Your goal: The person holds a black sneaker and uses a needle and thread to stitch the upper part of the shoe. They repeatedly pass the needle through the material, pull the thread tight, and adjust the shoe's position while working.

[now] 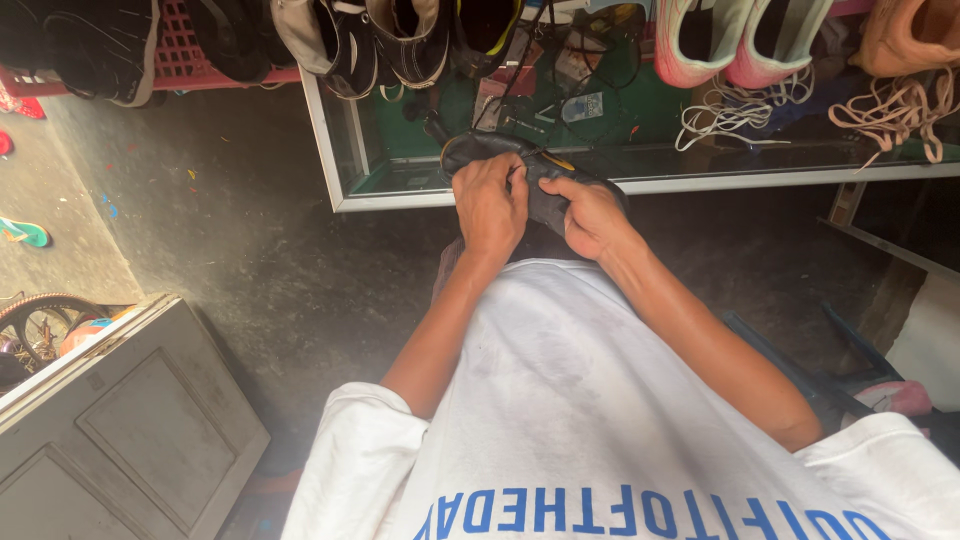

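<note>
Gripping the dark shoe (545, 195) at the glass surface (700, 182), left hand (492, 205) and right hand (592, 218) clamp it, seemingly working its edge.

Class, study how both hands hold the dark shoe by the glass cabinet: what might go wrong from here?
1. The left hand and right hand hold the dark shoe unsupported; it may slip from their grip.
2. The glass cabinet sits close; a slip could knock it.
</note>
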